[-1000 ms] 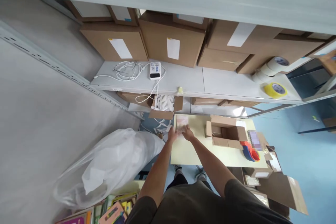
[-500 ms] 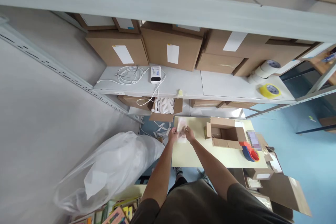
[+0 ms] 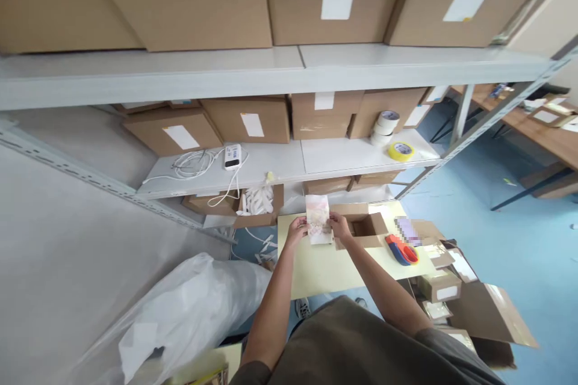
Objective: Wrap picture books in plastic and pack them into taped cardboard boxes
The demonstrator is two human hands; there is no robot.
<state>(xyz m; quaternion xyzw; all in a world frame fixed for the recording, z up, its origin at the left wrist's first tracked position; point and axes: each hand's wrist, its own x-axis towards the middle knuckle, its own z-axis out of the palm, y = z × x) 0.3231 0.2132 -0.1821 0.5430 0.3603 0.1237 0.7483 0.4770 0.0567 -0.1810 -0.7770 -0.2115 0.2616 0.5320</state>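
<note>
Over the pale yellow table, I hold up a flat white packet with pink and beige print. Fingers of my left hand pinch its left edge. My right hand grips the opposite edge, so the printed side faces me. Just behind and right of my right hand is an open cardboard box, its flaps spread out and its near left part covered by the hand and forearm. Whether the packet is a booklet or a pouch, I cannot tell.
A red and blue tape dispenser lies on the table's right. Shelving ahead carries tape rolls, a white device with cable, and cartons. A box of white strips is at left, above a big plastic bag. Cartons crowd the right.
The packet, blurred before, is now held flat and spread between both hands. My view has swung right and up, showing more of the upper shelf.
</note>
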